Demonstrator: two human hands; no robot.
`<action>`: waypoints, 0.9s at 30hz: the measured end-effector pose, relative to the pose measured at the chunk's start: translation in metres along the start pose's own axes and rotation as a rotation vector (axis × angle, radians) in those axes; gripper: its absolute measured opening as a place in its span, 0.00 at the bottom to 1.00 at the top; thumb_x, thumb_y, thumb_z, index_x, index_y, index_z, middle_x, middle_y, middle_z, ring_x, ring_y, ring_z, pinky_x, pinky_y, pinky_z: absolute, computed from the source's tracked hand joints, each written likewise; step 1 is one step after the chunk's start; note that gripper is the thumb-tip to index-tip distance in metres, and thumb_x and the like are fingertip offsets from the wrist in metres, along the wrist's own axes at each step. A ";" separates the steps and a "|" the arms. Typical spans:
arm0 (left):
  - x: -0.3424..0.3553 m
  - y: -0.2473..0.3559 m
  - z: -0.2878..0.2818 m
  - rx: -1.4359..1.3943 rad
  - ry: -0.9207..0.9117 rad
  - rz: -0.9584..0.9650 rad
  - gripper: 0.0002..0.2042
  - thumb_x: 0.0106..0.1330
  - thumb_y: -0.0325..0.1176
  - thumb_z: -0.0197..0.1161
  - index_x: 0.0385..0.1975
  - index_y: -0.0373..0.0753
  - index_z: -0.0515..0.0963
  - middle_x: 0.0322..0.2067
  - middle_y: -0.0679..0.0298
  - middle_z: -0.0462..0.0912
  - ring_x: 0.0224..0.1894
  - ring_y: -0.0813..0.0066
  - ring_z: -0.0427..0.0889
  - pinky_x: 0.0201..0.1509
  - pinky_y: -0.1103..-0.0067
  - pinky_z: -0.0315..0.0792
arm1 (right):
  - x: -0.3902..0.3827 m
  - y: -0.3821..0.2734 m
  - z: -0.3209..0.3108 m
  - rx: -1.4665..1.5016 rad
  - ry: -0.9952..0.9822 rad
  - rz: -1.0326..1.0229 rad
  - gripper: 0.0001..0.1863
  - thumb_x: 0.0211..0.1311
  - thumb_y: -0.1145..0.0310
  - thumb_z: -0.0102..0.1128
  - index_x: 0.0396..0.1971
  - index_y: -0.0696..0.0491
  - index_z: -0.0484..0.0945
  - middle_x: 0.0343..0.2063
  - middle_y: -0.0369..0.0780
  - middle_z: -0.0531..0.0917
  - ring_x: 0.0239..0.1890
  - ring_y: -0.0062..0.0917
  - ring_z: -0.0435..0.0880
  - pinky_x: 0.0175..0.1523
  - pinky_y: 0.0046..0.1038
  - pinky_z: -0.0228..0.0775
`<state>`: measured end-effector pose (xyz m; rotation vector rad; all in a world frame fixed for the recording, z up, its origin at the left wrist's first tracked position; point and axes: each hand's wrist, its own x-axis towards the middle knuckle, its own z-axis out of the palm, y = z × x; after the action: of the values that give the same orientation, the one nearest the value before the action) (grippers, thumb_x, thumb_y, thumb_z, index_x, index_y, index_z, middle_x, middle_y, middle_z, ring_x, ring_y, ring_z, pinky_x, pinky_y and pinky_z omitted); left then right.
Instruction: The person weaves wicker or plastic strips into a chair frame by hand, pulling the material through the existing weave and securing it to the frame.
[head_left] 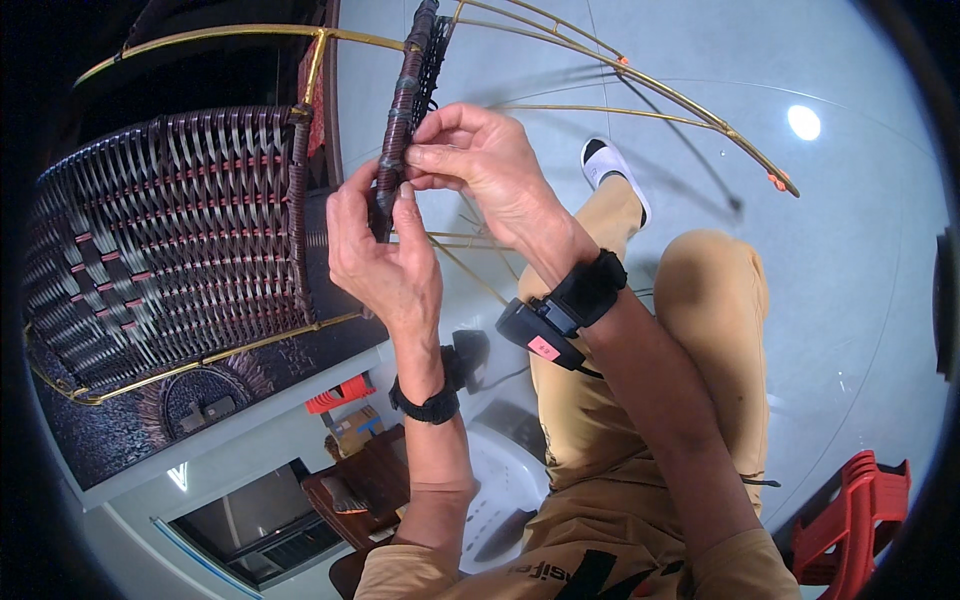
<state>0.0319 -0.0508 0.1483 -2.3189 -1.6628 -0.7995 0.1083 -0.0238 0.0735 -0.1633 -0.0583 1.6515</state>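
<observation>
A woven chair [190, 215] with a gold metal frame fills the left side, its weave dark brown and silver with some red. Between my hands runs a wrapped edge [402, 100] of dark strands, steeply upright. My left hand [388, 250] closes around the lower part of this edge, thumb on its near side and fingers behind. My right hand [495, 180] pinches with thumb and forefinger against the edge's right side, just above the left thumb. Whatever those fingertips hold is hidden. A dark mesh strip [432, 65] hangs beside the edge above my right hand.
Gold chair legs [690, 110] with orange tips reach out over the pale tiled floor [830, 270]. My legs [710, 300] are below. Red plastic stools [855, 525] are stacked at lower right. Beneath me is a white plastic seat [490, 470]; a small brown wooden table [365, 490] stands at lower left.
</observation>
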 end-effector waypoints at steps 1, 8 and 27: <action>0.000 0.000 0.001 -0.002 0.000 -0.001 0.10 0.53 0.27 0.58 0.36 0.36 0.75 0.28 0.60 0.75 0.29 0.66 0.76 0.32 0.76 0.69 | 0.000 0.001 -0.001 -0.002 0.001 0.000 0.07 0.47 0.83 0.59 0.29 0.61 0.73 0.24 0.41 0.79 0.25 0.22 0.80 0.31 0.20 0.76; 0.000 0.000 0.002 -0.011 0.002 0.016 0.10 0.53 0.26 0.58 0.36 0.35 0.74 0.27 0.60 0.75 0.28 0.67 0.75 0.32 0.77 0.68 | 0.002 0.009 -0.001 -0.003 0.021 -0.072 0.07 0.48 0.83 0.59 0.28 0.61 0.72 0.25 0.41 0.79 0.25 0.22 0.80 0.29 0.20 0.77; 0.002 0.003 0.000 0.070 -0.026 0.030 0.12 0.53 0.28 0.58 0.39 0.39 0.75 0.29 0.61 0.74 0.28 0.67 0.76 0.30 0.76 0.69 | -0.012 0.019 0.017 -0.041 0.198 -0.213 0.02 0.51 0.81 0.57 0.27 0.64 0.75 0.22 0.39 0.78 0.22 0.17 0.78 0.27 0.17 0.73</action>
<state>0.0352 -0.0502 0.1495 -2.3105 -1.6358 -0.6965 0.0881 -0.0367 0.0882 -0.3400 0.0398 1.4160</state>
